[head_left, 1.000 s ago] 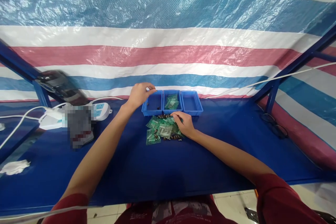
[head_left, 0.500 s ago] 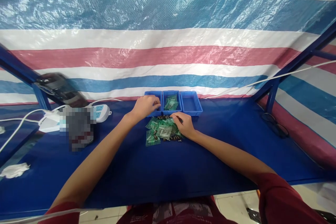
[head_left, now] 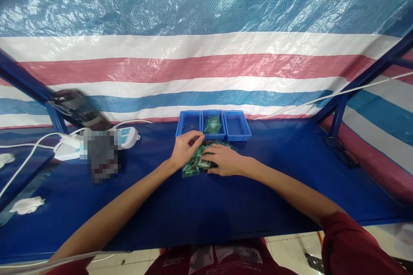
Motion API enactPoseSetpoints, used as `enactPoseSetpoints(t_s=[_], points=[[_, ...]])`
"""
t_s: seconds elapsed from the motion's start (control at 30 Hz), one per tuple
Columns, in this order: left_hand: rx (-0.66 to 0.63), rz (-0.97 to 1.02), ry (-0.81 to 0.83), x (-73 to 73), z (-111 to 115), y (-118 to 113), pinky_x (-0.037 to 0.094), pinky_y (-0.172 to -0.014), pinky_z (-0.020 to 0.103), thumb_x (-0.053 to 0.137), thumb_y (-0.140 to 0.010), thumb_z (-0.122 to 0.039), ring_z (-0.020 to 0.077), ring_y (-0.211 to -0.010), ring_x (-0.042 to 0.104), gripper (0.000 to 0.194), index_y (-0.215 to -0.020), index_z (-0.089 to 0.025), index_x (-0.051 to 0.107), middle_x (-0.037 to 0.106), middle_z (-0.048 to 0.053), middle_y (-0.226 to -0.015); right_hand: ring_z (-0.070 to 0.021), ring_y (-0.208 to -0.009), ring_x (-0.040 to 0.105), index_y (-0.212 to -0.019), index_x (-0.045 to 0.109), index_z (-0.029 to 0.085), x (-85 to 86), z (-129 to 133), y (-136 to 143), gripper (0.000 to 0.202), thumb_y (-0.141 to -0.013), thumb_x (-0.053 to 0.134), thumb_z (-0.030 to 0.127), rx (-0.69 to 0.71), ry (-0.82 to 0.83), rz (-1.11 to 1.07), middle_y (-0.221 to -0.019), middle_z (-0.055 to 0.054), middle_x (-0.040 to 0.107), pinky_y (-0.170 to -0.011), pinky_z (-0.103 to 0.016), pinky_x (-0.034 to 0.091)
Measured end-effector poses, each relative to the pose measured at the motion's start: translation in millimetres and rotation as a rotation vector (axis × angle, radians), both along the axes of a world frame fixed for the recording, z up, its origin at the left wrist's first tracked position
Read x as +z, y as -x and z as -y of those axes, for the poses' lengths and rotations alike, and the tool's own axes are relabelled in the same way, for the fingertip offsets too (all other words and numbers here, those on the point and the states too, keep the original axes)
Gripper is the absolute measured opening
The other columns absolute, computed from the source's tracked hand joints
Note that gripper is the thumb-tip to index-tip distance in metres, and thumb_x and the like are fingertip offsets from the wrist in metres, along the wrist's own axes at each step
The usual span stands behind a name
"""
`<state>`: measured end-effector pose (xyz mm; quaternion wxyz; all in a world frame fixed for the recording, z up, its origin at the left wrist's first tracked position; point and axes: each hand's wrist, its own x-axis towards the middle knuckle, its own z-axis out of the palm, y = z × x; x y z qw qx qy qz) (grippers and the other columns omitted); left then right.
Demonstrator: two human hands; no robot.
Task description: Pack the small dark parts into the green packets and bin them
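A pile of small green-tinted plastic bags (head_left: 191, 170) lies on the blue table with small dark and metallic screw-like pieces among it. My left hand (head_left: 184, 149) is at the pile's left side, thumb and fingertips pinched together; what they hold, if anything, is too small to tell. Spread over the pile's right part, my right hand (head_left: 226, 160) has its fingers apart and touches the bags. Behind the pile stand three blue bins side by side. A few tiny dark pieces lie in the left bin (head_left: 189, 117). Green bags (head_left: 213, 124) fill part of the middle bin (head_left: 214, 136).
The right blue bin (head_left: 237, 125) shows its bare floor. Left on the table are a white power strip (head_left: 129, 137) with cables, a blurred-out dark object (head_left: 102, 154) and crumpled white tissue (head_left: 28, 205). Glasses (head_left: 342, 151) lie far right. A striped sheet (head_left: 206, 68) hangs behind.
My left hand has come out of the left bin, back toward the pile. My right hand has moved down onto the pile, and its fingers have spread.
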<state>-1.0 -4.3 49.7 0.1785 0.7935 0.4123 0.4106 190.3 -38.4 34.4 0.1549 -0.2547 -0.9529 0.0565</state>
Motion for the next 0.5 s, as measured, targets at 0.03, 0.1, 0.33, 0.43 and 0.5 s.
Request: enactPoseSetpoints(t_s=[0.03, 0.1, 0.33, 0.43, 0.5], points=[[-0.007, 0.028, 0.004, -8.8, 2, 0, 0.046, -0.057, 0.022, 0.051, -0.090, -0.039, 0.0099, -0.058, 0.057, 0.027, -0.086, -0.017, 0.066, 0.068, 0.002, -0.079, -0.0270, -0.105, 0.057, -0.115, 0.064, 0.014, -0.6, 0, 1, 0.047, -0.075, 0.072, 0.038, 0.001, -0.001, 0.009, -0.117, -0.015, 0.061, -0.095, -0.043, 0.043], [0.013, 0.085, 0.007, -22.5, 4, 1, 0.047, -0.058, 0.022, 0.052, -0.090, -0.038, 0.0103, -0.060, 0.058, 0.026, -0.087, -0.016, 0.066, 0.067, 0.003, -0.081, -0.0274, -0.104, 0.058, -0.113, 0.064, 0.014, -1.2, 1, 1, 0.044, -0.077, 0.070, 0.037, 0.006, -0.016, 0.008, -0.116, -0.015, 0.062, -0.093, -0.043, 0.044], [0.022, 0.318, 0.010, -36.5, 0, 4, 0.043, -0.050, 0.021, 0.046, -0.093, -0.038, 0.0061, -0.048, 0.047, 0.027, -0.096, -0.017, 0.063, 0.063, 0.003, -0.082, -0.0192, -0.076, 0.062, -0.085, 0.065, 0.017, -7.6, -4, 5, 0.021, -0.092, 0.047, 0.023, -0.050, -0.067, -0.184, -0.080, -0.009, 0.068, -0.078, -0.033, 0.045], [-0.054, 0.291, 0.041, -38.3, 0, 6, 0.042, -0.050, 0.021, 0.042, -0.094, -0.040, 0.0070, -0.049, 0.048, 0.031, -0.102, -0.018, 0.062, 0.063, 0.004, -0.084, -0.0175, -0.075, 0.062, -0.087, 0.063, 0.017, -9.0, -8, 4, 0.024, -0.095, 0.041, 0.024, -0.202, -0.031, -0.436, -0.083, -0.008, 0.067, -0.073, -0.029, 0.045], [-0.102, 0.224, 0.055, -37.6, -1, 6, 0.041, -0.049, 0.021, 0.045, -0.092, -0.042, 0.0081, -0.050, 0.049, 0.032, -0.104, -0.018, 0.063, 0.063, 0.003, -0.077, -0.0160, -0.070, 0.061, -0.087, 0.063, 0.018, -8.9, -11, 3, 0.024, -0.095, 0.042, 0.028, -0.334, 0.024, -0.625, -0.079, -0.006, 0.067, -0.068, -0.027, 0.045]])
